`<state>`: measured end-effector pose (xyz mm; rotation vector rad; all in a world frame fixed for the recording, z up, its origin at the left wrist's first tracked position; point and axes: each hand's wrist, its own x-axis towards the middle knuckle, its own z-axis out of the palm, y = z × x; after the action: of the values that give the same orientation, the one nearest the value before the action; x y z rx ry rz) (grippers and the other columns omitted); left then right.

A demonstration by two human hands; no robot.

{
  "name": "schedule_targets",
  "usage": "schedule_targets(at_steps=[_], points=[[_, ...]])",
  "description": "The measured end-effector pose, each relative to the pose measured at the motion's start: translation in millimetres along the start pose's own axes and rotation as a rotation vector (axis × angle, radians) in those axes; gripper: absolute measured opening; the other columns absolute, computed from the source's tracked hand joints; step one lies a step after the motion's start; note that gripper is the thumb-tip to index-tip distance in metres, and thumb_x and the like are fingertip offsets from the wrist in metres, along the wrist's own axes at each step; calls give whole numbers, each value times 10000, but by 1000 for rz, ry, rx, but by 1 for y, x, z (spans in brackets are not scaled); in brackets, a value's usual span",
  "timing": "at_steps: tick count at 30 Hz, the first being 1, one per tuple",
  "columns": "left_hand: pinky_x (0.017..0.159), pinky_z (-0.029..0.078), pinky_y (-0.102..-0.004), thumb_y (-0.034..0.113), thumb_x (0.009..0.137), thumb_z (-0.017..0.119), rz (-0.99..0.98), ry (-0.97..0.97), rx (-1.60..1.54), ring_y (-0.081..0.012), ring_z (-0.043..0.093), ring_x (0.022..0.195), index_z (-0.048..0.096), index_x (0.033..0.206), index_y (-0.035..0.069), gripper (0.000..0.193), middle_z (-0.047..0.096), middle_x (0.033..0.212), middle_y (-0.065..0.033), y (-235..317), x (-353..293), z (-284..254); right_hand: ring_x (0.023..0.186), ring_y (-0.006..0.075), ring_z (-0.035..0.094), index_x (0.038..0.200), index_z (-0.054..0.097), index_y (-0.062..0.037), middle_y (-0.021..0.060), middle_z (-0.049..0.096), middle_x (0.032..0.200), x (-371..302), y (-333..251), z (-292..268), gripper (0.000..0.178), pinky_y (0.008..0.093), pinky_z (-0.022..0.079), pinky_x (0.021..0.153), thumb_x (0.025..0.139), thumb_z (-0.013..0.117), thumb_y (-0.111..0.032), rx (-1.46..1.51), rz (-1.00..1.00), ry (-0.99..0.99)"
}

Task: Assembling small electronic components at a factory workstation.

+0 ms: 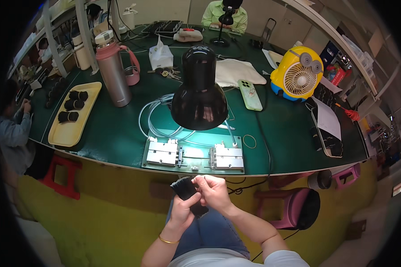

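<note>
Over my lap, in front of the table edge, my left hand is closed round a bundle of thin black wires with pale tips at its upper end. Against the right side of this bundle, my right hand has its thumb and fingers pinched together. What sits between those fingertips is too small to make out. Just beyond the hands, a flat metal fixture plate lies at the table edge. It carries two silver blocks, the left block and the right block, with clear tubing coiled behind.
A black desk lamp stands over the fixture. Left are a yellow tray with black bundles and a steel flask. A phone, a yellow fan and a pink stool are right. Other people sit around.
</note>
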<state>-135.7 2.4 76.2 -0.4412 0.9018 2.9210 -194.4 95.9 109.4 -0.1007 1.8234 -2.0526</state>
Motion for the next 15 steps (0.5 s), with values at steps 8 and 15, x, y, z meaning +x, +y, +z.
schedule_targets(at_steps=[8,15], points=[[618,470,-268,-3,774,581,-41,-30,48,-144,563,667,535,926,23,161,561,791,-48,-5,1,-2,403,10,419,790,621,-12,-25,507,558,-8,0,-8,184,168,340,346,855,552,-171,0,-22,-26],[615,466,-264,4,779,575,-33,-5,26,-144,558,656,534,923,26,152,552,772,-47,-6,1,-1,411,9,430,827,626,-11,-20,522,568,-6,8,-8,152,166,338,348,854,543,-135,6,-14,-31]])
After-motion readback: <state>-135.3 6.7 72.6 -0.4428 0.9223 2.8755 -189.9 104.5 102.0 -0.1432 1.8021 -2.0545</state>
